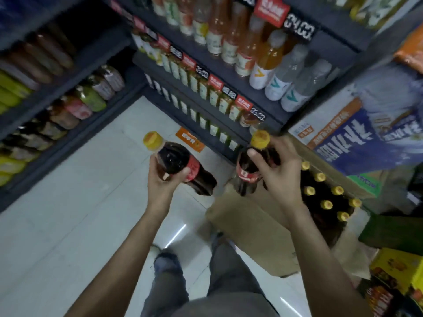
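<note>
Holding a bottle apiece: the left grip [163,177] wraps the left bottle [176,160], long axis tilted, cap up-left. The right grip [278,170] clasps the right bottle [246,177] near its neck, upright, above the carton [247,225]. The shelf [272,104] lies ahead, likely nearer the right.

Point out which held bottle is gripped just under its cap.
The bottle in the right hand; the left hand grips its bottle lower, at the red label.

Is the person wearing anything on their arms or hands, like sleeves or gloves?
No. The left hand and right hand are bare: no gloves, and no rings or watch that I can see. Both forearms are bare too, with no sleeve in view.
</note>
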`<state>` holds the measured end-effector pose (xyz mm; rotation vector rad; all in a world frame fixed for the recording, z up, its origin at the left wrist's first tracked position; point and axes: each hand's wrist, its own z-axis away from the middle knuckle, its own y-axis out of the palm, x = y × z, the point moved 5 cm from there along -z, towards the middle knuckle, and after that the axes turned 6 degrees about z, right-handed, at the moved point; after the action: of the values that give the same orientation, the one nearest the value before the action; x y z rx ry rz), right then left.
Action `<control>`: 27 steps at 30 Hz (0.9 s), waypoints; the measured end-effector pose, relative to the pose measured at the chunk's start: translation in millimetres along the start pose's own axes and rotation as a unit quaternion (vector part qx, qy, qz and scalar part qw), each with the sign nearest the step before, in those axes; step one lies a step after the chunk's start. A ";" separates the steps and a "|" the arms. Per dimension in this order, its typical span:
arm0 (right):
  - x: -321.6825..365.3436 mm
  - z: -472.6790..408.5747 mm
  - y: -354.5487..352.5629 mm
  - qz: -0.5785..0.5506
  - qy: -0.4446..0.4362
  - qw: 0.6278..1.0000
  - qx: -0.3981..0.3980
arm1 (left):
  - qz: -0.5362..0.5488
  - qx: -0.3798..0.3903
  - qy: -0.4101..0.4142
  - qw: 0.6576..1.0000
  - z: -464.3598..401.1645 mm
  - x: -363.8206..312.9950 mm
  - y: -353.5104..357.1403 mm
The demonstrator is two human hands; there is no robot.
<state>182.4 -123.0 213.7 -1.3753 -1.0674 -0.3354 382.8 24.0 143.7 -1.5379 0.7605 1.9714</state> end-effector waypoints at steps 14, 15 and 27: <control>337.6 112.7 346.5 -0.310 -0.075 0.910 0.265 | 0.046 -0.300 0.050 0.951 130.1 -106.1 -450.9; 367.6 121.6 371.4 -0.304 -0.098 0.899 0.298 | 0.047 -0.325 0.061 0.942 138.6 -115.0 -480.9; 672.5 206.6 623.9 -0.311 -0.310 0.772 0.459 | -0.057 -0.587 0.172 0.789 171.6 -213.2 -813.5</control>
<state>913.3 461.1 307.5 -0.1741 -1.8984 0.2133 881.4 706.2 293.5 -2.5562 -0.6643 2.1567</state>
